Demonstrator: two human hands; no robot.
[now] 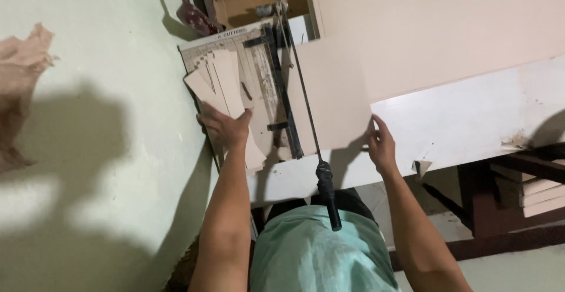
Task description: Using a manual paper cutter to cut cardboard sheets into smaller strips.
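The left hand (223,126) is pressing flat, fingers spread and gripping nothing, on cut cardboard strips (222,86) lying on the paper cutter's bed (203,43), probably steadying them. The right hand (381,145) is lying open on the near edge of a large pale sheet (335,103), apparently aligning it under the raised blade lever (306,109), whose black handle (328,195) is hanging near the person.

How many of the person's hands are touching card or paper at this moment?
2. The left hand presses on the cut strips on the paper cutter; the right hand rests at the edge of the large sheet.
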